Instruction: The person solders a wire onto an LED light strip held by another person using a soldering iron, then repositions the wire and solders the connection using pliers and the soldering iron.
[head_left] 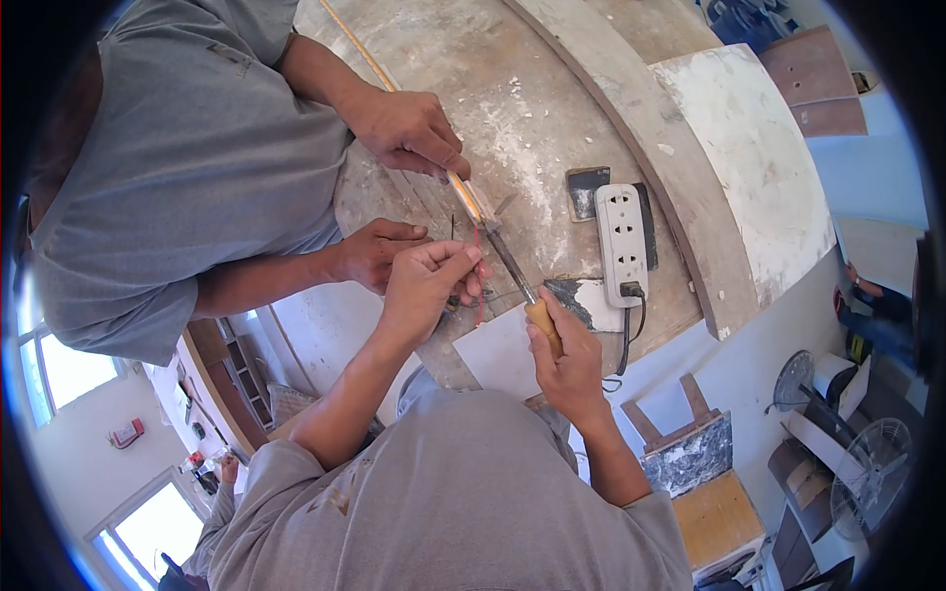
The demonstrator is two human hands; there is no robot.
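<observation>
The person's right hand (567,357) had its fingers wrapped round the wooden handle of a soldering iron (510,263), whose shaft slanted toward eleven o'clock until its tip met, or nearly met, the near end of an orange-and-white strip (465,199). From there the strip ran on toward eleven o'clock over the surface (557,113). The left hand (424,288), at about half past seven from the tip, seemed to pinch a thin red wire (478,237) near the strip's end. A co-worker's upper hand (409,130), at eleven o'clock, gripped the strip; the co-worker's lower hand (377,252), near nine, was just beside the left hand, its hold impossible to tell. A power strip (622,231) lay at three o'clock.

The work looked midway: iron, wire and strip had been brought together, but whether the wire was fixed was too small to tell. Finishing that joint and lifting the iron away seemed left.
</observation>
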